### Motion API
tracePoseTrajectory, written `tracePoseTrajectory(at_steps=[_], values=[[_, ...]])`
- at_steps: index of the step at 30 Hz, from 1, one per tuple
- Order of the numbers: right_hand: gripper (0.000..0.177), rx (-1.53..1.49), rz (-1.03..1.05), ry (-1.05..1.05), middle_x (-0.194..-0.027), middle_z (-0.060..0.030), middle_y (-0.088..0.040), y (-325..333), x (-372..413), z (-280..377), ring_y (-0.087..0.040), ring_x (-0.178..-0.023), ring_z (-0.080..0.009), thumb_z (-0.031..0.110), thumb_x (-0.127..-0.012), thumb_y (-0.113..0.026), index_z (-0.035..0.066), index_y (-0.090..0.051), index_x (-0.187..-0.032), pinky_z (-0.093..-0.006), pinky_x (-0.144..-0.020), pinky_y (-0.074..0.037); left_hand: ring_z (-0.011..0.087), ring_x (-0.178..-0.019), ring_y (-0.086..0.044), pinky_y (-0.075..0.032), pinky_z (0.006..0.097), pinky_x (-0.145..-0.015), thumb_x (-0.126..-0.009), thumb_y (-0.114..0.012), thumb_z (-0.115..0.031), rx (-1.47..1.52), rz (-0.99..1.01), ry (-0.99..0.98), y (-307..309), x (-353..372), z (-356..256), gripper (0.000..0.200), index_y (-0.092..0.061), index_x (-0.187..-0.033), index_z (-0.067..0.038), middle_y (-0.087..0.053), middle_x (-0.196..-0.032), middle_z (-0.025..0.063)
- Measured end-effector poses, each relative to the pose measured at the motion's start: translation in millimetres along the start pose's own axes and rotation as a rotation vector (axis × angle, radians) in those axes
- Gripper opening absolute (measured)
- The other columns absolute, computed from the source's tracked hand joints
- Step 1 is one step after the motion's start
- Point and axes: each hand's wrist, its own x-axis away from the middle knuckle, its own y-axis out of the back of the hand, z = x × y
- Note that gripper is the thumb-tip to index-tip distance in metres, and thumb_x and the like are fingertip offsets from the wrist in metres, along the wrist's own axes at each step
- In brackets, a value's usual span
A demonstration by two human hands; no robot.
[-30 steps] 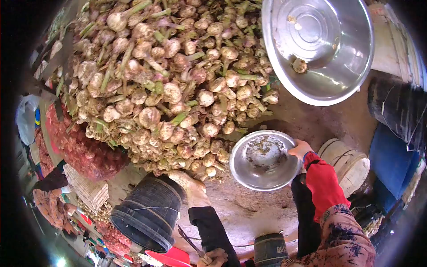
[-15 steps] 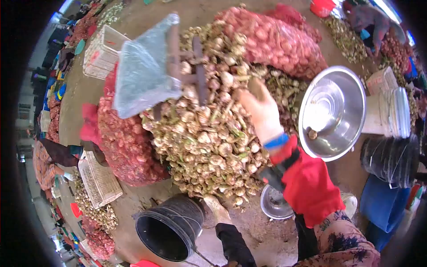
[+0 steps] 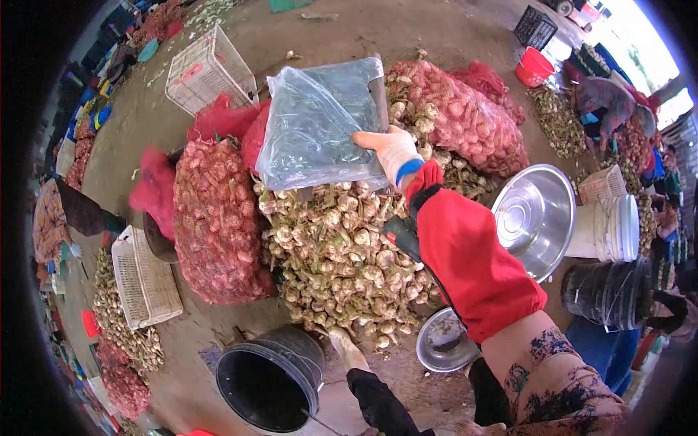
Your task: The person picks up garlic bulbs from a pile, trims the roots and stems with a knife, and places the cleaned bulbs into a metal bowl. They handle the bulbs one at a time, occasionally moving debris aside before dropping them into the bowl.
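My right hand (image 3: 396,151), in a pale glove with a blue cuff, grips the right edge of a low wooden stool with a plastic-wrapped seat (image 3: 320,120). The thumb lies on the seat; the other fingers are hidden. The seat faces up, above a heap of garlic bulbs (image 3: 342,254). A red sleeve covers my forearm, with a dark strap near the wrist. My left hand is not in view.
A red net sack of garlic (image 3: 214,218) stands left, another sack (image 3: 465,120) behind. Right are a large steel bowl (image 3: 534,218) and a small metal bowl (image 3: 447,341). A black bucket (image 3: 269,378) lies tilted in front. Other people work at both sides.
The stool has gone from tipped, legs showing, to seat facing up, and moved right. My right hand has moved from over the garlic beside its legs to the seat's edge.
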Motion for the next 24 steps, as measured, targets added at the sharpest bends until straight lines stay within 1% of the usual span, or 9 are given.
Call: tracePoseTrajectory(at_steps=[2,5,8,13,14,15,16,18,24], values=[[0.045,0.064,-0.064,0.033,-0.087,-0.0091,-0.067,17.0,11.5,-22.9,-0.062,-0.071,-0.0187,0.019,-0.065,-0.078,-0.005,-0.062,-0.101,-0.0318,-0.067,-0.050,0.0189,-0.073,-0.062,-0.044,0.0273,-0.047,-0.089,-0.063,-0.020,-0.004,-0.047,0.003,-4.8,-13.5,-4.7,0.018,-0.058,-0.098,-0.005,-0.064,-0.090,0.0084],[0.033,-0.219,0.093,0.151,-0.094,-0.0039,-0.066,51.6,109.5,-13.8,-0.060,-0.079,-0.0130,0.006,-0.077,-0.070,-0.001,-0.061,-0.108,-0.0284,-0.073,-0.048,0.0197,-0.060,-0.062,-0.045,0.0311,-0.046,-0.087,-0.064,-0.022,-0.044,-0.215,-0.015,-3.8,-26.6,-9.5,0.018,-0.058,-0.087,-0.005,-0.063,-0.072,0.0093],[0.039,0.062,-0.015,0.011,-0.097,-0.0044,-0.064,125.8,216.9,-3.7,-0.060,-0.082,-0.0139,0.001,-0.075,-0.066,-0.003,-0.057,-0.113,-0.0283,-0.075,-0.049,0.0157,-0.063,-0.062,-0.042,0.0267,-0.042,-0.085,-0.066,-0.023,-0.213,-0.298,-0.294,-22.6,-24.9,-33.5,0.026,-0.061,-0.094,0.000,-0.065,-0.080,0.0088],[0.050,0.411,-0.044,-0.223,-0.100,-0.0032,-0.062,249.5,357.1,-29.5,-0.057,-0.089,-0.0125,-0.001,-0.063,-0.070,-0.002,-0.058,-0.111,-0.0284,-0.080,-0.047,0.0198,-0.076,-0.061,-0.052,0.0287,-0.065,-0.089,-0.062,-0.020,-0.261,-0.260,-0.617,-27.1,-69.3,-47.5,0.028,-0.057,-0.102,0.004,-0.058,-0.090,0.0114],[0.047,0.545,-0.007,-0.383,-0.097,-0.0077,-0.065,271.5,385.3,-43.3,-0.061,-0.087,-0.0168,0.004,-0.063,-0.074,-0.001,-0.058,-0.107,-0.0301,-0.079,-0.048,0.0333,-0.092,-0.057,-0.046,0.0405,-0.084,-0.073,-0.047,0.001,-0.972,-0.182,-1.030,-21.1,-77.6,-49.3,0.043,-0.061,-0.113,-0.002,-0.057,-0.103,0.0212],[0.046,0.757,0.092,-0.278,-0.096,-0.0112,-0.064,278.3,397.7,-51.7,-0.062,-0.086,-0.0230,0.008,-0.064,-0.075,0.000,-0.058,-0.106,-0.0325,-0.078,-0.049,0.0401,-0.096,-0.054,-0.041,0.0438,-0.089,-0.066,-0.051,0.001,-0.838,-0.183,-0.942,-35.2,-89.0,-52.3,0.047,-0.062,-0.112,-0.003,-0.056,-0.101,0.0241],[0.044,0.969,0.198,-0.165,-0.095,-0.0147,-0.064,282.7,404.4,-60.2,-0.064,-0.084,-0.0291,0.013,-0.065,-0.075,0.002,-0.058,-0.104,-0.0348,-0.076,-0.050,0.0338,-0.091,-0.058,-0.046,0.0387,-0.083,-0.071,-0.053,0.003,-0.870,-0.181,-0.980,-46.3,-104.5,-51.1,0.039,-0.061,-0.109,-0.001,-0.060,-0.098,0.0191],[0.039,1.196,0.264,-0.174,-0.098,-0.0193,-0.060,295.7,416.9,-99.0,-0.060,-0.086,-0.0391,0.018,-0.067,-0.070,0.004,-0.059,-0.102,-0.0413,-0.075,-0.050,0.0171,-0.080,-0.060,-0.049,0.0286,-0.071,-0.084,-0.059,-0.003,-0.253,-0.098,-0.655,-95.9,-111.4,-49.9,0.017,-0.060,-0.099,0.006,-0.059,-0.094,0.0096],[0.039,1.252,0.579,-0.476,-0.100,-0.0176,-0.057,346.2,471.1,-152.9,-0.059,-0.087,-0.0371,0.020,-0.067,-0.068,0.004,-0.059,-0.101,-0.0432,-0.074,-0.050,0.0132,-0.068,-0.055,-0.044,0.0258,-0.062,-0.073,-0.066,0.000,-0.351,0.078,-0.602,-135.4,-118.1,-6.8,0.023,-0.060,-0.094,0.005,-0.061,-0.084,0.0063]])
